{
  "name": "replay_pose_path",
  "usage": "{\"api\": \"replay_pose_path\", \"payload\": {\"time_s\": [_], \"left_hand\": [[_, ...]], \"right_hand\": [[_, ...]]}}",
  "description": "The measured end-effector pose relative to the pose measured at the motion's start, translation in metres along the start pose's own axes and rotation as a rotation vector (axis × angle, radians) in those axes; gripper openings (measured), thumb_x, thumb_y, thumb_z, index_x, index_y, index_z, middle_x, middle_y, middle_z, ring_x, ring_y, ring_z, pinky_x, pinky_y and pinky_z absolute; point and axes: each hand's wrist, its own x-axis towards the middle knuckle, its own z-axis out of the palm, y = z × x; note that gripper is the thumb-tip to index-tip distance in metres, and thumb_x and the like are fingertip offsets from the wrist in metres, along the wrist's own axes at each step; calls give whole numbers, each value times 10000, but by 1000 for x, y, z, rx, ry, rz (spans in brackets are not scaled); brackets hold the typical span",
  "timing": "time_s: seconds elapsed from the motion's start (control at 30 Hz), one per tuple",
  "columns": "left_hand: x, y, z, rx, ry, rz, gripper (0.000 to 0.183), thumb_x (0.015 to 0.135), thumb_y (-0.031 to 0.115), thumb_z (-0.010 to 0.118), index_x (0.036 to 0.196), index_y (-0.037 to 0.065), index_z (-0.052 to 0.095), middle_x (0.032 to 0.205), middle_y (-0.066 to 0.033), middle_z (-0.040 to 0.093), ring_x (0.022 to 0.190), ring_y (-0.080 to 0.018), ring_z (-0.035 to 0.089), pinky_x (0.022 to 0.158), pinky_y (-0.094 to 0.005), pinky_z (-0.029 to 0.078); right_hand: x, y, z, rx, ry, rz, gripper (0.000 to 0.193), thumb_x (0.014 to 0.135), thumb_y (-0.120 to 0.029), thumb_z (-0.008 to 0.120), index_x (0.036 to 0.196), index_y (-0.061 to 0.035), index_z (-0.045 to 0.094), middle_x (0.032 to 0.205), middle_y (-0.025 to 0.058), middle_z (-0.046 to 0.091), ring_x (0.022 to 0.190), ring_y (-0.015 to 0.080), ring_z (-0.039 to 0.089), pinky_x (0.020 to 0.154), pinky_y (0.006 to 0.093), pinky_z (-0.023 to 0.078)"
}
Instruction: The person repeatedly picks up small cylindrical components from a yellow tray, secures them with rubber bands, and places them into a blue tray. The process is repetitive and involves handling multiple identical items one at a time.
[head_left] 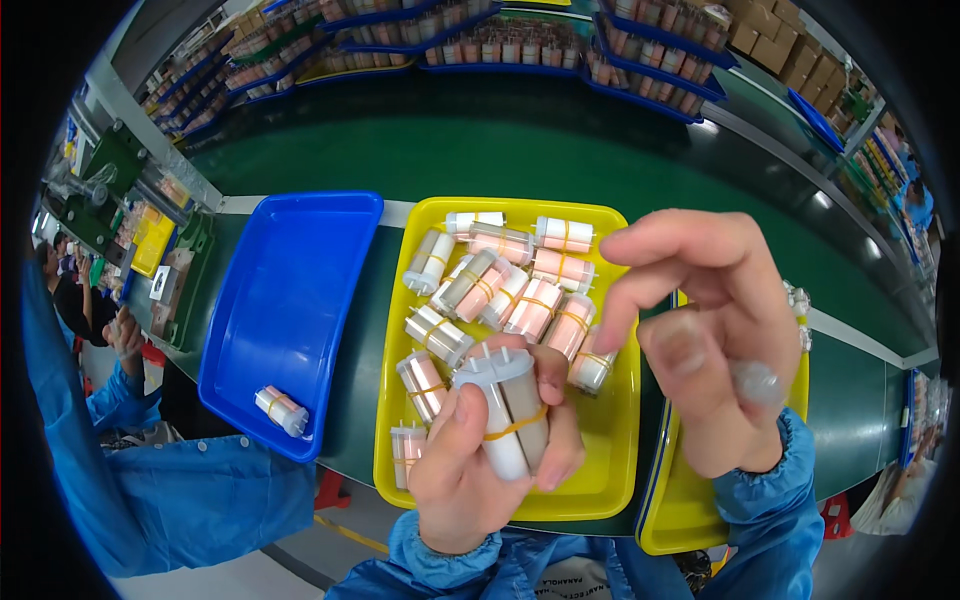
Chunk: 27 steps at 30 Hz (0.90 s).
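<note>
My left hand (465, 480) is closed around a bundle of cylindrical cartridges (520, 412), white and grey, bound by a yellow rubber band. Its pale cap with short nozzles points up. To the right, above the yellow tray's edge, I hold my right hand (715, 330) raised. Its thumb and forefinger are apart, while a small clear plastic piece (757, 383) is tucked against the palm; its exact kind is unclear. Beneath my left hand, the yellow tray (610, 480) carries several similar banded cartridges (535, 307), with white, pink and grey fillings, lying on their sides.
On the left, a blue tray (280, 310) holds one banded cartridge bundle (281, 410). Another yellow tray (690, 500) lies under my right arm. Stacked blue trays of cartridges (500, 50) line the far side of the green belt (400, 140). A co-worker's blue sleeve (200, 500) is at left.
</note>
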Motion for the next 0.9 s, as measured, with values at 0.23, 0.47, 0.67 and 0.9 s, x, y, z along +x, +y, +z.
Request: {"api": "replay_pose_path", "payload": {"time_s": [0.23, 0.47, 0.67, 0.9], "left_hand": [[3, -3, 11, 7, 155, -46, 538, 1039, 422, 271, 1361, 18, 422, 1171, -133, 493, 853, -225, 521, 753, -375, 421], [-1, -7, 24, 125, 364, 54, 548, 1043, 410, 215, 1400, 21, 359, 1219, -134, 532, 971, -240, 556, 836, -406, 459], [-1, -3, 28, -52, 362, 60, 582, 1037, 452, 174, 1426, 43, 316, 1240, -143, 526, 1037, -223, 581, 893, -387, 484], [-2, 1, 9, 611, 175, 192, 648, 944, 376, 531, 1413, -25, 337, 1168, -150, 565, 1040, -199, 596, 876, -331, 506]], "right_hand": [[-6, 2, -6, 4, -44, -9, 323, 928, -245, 649, 1066, 40, 583, 853, 109, 639, 718, 122, 616, 678, 247, 482], [-2, 2, -13, -721, -401, -272, 663, 704, -395, 832, 1226, -53, 607, 1081, 92, 609, 733, 185, 640, 502, 265, 489], [-6, 8, -8, -850, -424, -338, 711, 724, -460, 761, 1281, -61, 573, 1155, 70, 586, 726, 172, 640, 451, 256, 468], [-5, 9, -6, -844, -427, -320, 654, 744, -367, 750, 1292, -67, 558, 1204, 69, 596, 768, 183, 660, 436, 269, 452]]}}
